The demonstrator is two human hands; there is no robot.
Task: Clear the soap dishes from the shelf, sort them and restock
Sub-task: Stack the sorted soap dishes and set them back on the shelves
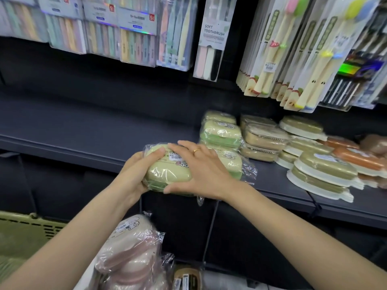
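1. Head view. My left hand (136, 170) grips the left end of a pale green soap dish (167, 170) in clear wrap, thumb on its lid, fingers curled under.
2. My right hand (201, 170) lies flat across the same dish, fingers straight over the lid and its sticker, thumb along the near edge. A gold ring (196, 150) sits on one finger.
3. The dish is at the front edge of the dark shelf (83, 126); whether it rests on the shelf or is lifted, I cannot tell.
4. Just right of it, partly under my right hand, another green wrapped dish (232, 164) lies on the shelf.
5. Behind that, a stack of green dishes (219, 132). Right of the stack, tan dishes (261, 139); then olive dishes on white trays (320, 172); orange ones (356, 158) at the far right.
6. Packs of toothbrushes (211, 38) hang above the shelf.
7. Below the shelf, near my left forearm, wrapped pink dishes (129, 254) are piled. A green crate (27, 229) sits at the left edge.
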